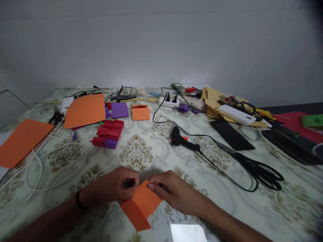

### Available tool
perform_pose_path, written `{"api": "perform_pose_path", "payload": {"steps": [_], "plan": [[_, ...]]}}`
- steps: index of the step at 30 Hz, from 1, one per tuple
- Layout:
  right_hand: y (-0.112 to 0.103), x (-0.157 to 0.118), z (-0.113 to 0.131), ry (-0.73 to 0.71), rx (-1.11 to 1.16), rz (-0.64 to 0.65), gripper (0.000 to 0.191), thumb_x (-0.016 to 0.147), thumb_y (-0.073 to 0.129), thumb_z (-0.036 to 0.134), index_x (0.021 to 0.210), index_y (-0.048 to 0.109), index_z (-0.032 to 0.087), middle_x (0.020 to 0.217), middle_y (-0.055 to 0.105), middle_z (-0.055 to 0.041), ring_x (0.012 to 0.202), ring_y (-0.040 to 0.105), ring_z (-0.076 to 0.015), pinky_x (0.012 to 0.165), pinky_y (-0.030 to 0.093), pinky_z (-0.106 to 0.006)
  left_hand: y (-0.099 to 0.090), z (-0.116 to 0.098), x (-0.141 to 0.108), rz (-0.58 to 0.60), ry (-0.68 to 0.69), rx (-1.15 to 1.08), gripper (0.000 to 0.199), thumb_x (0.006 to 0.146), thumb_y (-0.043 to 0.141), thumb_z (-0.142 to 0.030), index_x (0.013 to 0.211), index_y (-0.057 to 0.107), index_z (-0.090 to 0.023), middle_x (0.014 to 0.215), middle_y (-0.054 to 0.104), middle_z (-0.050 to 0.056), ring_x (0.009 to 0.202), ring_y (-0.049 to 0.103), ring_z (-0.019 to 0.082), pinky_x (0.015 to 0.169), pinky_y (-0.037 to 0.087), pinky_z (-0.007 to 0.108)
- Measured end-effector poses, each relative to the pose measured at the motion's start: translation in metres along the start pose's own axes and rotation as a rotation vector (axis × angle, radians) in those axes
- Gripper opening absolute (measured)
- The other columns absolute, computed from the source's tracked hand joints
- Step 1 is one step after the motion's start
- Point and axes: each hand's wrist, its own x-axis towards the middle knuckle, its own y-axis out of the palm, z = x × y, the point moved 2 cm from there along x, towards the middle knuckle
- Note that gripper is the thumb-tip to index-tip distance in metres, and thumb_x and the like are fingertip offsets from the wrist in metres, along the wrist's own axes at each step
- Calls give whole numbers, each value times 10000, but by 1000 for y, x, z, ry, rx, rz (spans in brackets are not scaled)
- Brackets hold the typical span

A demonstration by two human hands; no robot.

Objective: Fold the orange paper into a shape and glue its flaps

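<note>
fingers (158, 191) of the left hand (120, 185) and right hand (175, 191) pinch opposite sides of a folded orange paper (144, 201) over the patterned worktop (157, 158), probably to steady its creases; the glue gun (186, 143) lies beyond, seemingly parked within reach.

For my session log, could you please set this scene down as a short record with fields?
Left hand: pinches folded orange paper
Right hand: pinches the same paper
Beyond, to the left: red and purple folded pieces
Beyond, to the right: black glue gun, black-handled scissors
Surface: patterned tablecloth
</note>
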Motion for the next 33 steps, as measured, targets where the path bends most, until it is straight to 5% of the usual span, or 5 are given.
{"api": "perform_pose_path", "payload": {"steps": [9, 18, 26, 33], "plan": [[16, -2, -1, -74, -59, 49, 318, 1030, 527, 261, 720, 495, 196, 607, 432, 62, 525, 385, -85, 527, 260, -245, 2, -10, 1, -38, 27, 89, 127, 913, 644, -249, 841, 711, -169, 694, 583, -36, 660, 493, 111, 629, 354, 216], [24, -1, 0, -111, -99, 27, 294, 1019, 536, 218, 727, 535, 182, 626, 430, 62, 532, 374, -77, 537, 250, -246, 13, -11, -1, -70, 73, 189, 106, 869, 599, -167, 822, 692, -188, 752, 681, -9, 739, 582, 145, 705, 436, 230], [20, -4, 6, -127, 34, 95, 311, 1013, 542, 248, 706, 527, 195, 621, 412, 56, 545, 375, -97, 532, 275, -255, 19, -9, -2, -29, 67, 74, 102, 814, 615, -143, 785, 703, -186, 688, 663, -4, 655, 538, 146, 601, 396, 243], [12, -3, 5, -90, 33, 3, 366, 1024, 550, 299, 675, 555, 190, 604, 439, 49, 551, 395, -102, 537, 295, -249, 11, -12, -2, -56, 51, 45, 98, 849, 596, -183, 779, 665, -177, 646, 548, -44, 612, 444, 110, 587, 338, 224]]}}
